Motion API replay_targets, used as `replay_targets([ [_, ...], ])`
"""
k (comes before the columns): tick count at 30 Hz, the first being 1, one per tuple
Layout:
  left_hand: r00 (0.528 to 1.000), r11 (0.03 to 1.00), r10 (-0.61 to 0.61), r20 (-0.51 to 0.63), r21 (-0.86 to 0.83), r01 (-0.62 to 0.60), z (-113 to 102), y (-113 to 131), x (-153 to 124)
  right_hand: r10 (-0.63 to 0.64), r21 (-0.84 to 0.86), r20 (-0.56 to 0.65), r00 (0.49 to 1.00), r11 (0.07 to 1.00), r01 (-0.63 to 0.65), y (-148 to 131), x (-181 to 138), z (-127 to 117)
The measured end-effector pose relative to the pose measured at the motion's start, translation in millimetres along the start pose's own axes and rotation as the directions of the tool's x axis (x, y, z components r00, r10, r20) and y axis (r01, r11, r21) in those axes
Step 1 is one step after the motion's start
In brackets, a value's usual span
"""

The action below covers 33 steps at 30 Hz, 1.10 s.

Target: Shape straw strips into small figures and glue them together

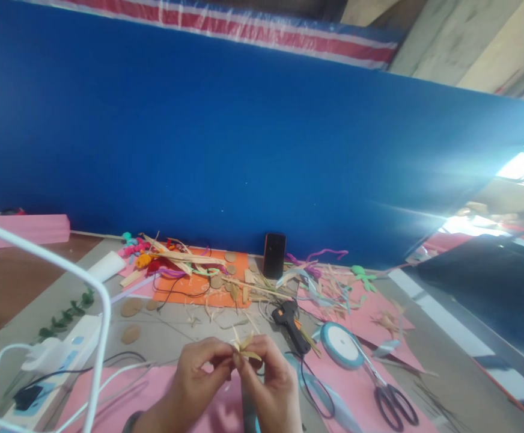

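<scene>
My left hand [208,374] and my right hand [268,377] meet above a pink sheet [217,403] near the front of the table. Between the fingertips of both hands is a small tan piece of folded straw or dried leaf strips [244,346], with thin ends sticking up. The fingers of each hand are pinched on it. Just beyond my right hand lies a black glue gun [292,325] with an orange trigger. To its right are a roll of light-blue ribbon [341,344] and scissors with dark handles [395,404].
A phone [274,255] leans on the blue partition [244,132]. Colourful pipe cleaners and straw strips [190,260] lie on an orange sheet [172,294]. At left, a white cable [104,313] arches in front of a power strip [70,367] and green leaves [66,316].
</scene>
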<state>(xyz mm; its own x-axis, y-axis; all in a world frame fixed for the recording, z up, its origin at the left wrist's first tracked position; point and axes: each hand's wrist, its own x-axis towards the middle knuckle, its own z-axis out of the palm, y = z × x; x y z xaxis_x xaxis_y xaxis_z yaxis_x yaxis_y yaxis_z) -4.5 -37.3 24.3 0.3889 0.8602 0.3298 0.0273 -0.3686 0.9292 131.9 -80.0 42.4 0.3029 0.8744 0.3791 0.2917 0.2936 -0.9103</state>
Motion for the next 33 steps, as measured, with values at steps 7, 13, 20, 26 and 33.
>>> replay_targets([
  [7, 0.982, 0.95, -0.185, 0.036, -0.249, 0.188, 2.6, -1.7, 4.2, 0.009, 0.014, -0.015, 1.0, 1.0, -0.008, 0.8, -1.7, -0.3],
  [13, 0.94, 0.825, -0.318, 0.124, -0.453, 0.338, 4.9, -5.2, 5.0, -0.028, 0.016, 0.004, 1.0, 0.999, 0.028, 5.5, -2.2, -2.7],
  [20, 0.93, 0.807, -0.342, 0.138, -0.464, 0.366, 4.8, -5.8, 5.5, -0.008, 0.002, -0.02, 1.0, 1.0, 0.008, 1.8, -3.0, -2.6],
  [26, 0.932, 0.808, -0.32, 0.171, -0.465, 0.363, 3.0, -0.4, 6.5, -0.01, 0.001, -0.018, 1.0, 1.0, 0.01, 5.4, -4.4, -2.7],
  [33, 0.917, 0.768, -0.338, 0.212, -0.501, 0.399, 1.7, 1.8, 7.4, -0.08, 0.01, 0.035, 0.996, 0.997, 0.08, 10.4, -4.2, -4.2],
])
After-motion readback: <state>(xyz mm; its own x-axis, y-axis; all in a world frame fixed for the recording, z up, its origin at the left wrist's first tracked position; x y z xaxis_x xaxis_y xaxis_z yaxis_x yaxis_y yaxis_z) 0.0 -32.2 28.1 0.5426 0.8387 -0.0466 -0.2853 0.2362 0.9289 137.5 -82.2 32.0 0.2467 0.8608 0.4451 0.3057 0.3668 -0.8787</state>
